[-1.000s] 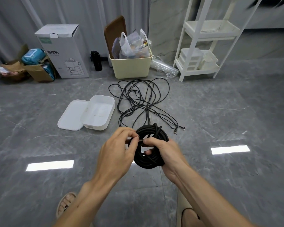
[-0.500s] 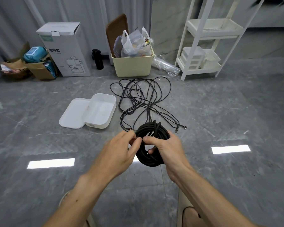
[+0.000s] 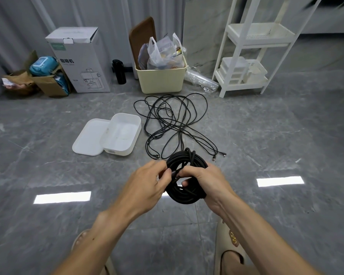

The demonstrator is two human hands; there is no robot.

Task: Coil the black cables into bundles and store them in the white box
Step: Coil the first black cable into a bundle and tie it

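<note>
Holding above the floor, the coiled black cable (image 3: 187,175) is gripped through its loops by the right hand (image 3: 207,181), its loose end pinched by the left hand (image 3: 147,183); judged light, springy, best clamped across all turns.

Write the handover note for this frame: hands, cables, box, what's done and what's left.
Left hand pinches the cable end at the coiled bundle.
Right hand grips that bundle, held above the floor.
White box sits open and empty, lid beside it.
Loose cables lie tangled on the floor past the box.
Done: one bundle coiled.
Left: secure its end, box it, coil the rest.
</note>
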